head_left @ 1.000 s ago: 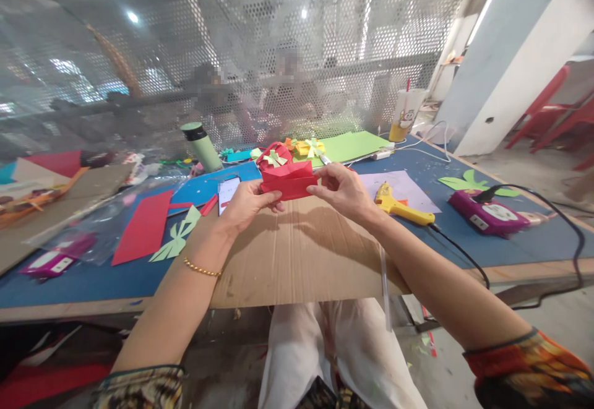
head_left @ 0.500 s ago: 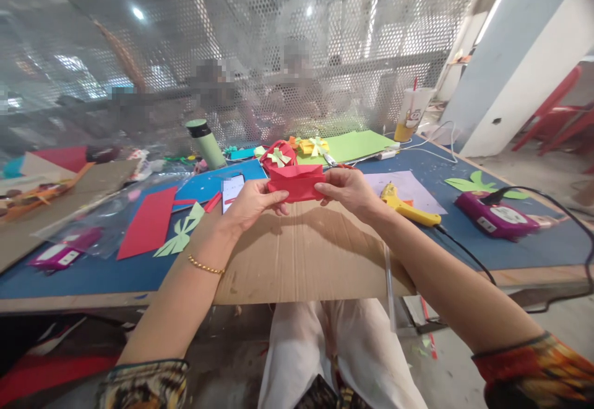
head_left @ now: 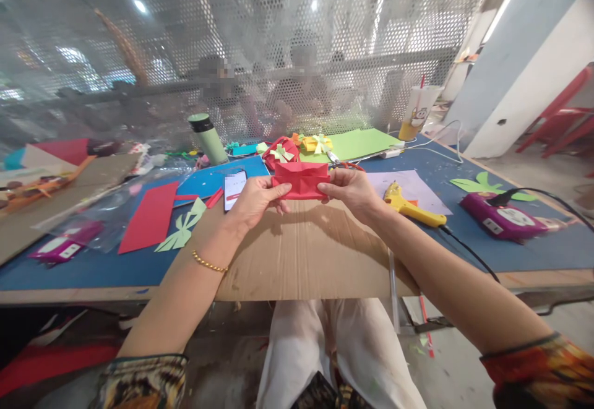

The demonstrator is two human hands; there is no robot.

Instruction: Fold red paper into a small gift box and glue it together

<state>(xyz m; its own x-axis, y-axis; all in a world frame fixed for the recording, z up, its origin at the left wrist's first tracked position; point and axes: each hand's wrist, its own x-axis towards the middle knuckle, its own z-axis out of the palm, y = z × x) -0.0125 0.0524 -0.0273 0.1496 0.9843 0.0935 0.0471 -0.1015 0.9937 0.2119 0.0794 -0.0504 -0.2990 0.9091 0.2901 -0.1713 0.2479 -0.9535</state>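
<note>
A folded red paper piece [head_left: 301,181], shaped like a small pouch with a raised back edge, is held up over the cardboard sheet [head_left: 306,254]. My left hand [head_left: 260,202] pinches its left end, thumb in front and fingers behind. At the right end my right hand [head_left: 350,191] grips it the same way. Just behind the pouch lie a red paper object with a pale green bow [head_left: 283,151] and a yellow one with a similar bow [head_left: 318,143]. A phone [head_left: 234,190] rests beside my left hand.
Right: yellow glue gun [head_left: 413,208] on lilac paper [head_left: 424,189], purple power box [head_left: 503,216] with a black cable, drink cup [head_left: 417,112]. Left: red sheet [head_left: 149,218], pale green cutout [head_left: 182,228], green bottle [head_left: 210,140]. A perforated screen [head_left: 343,38] stands behind.
The view has shifted slightly. The red paper, still held at both ends, has tipped a little, so its front folds show more clearly.
</note>
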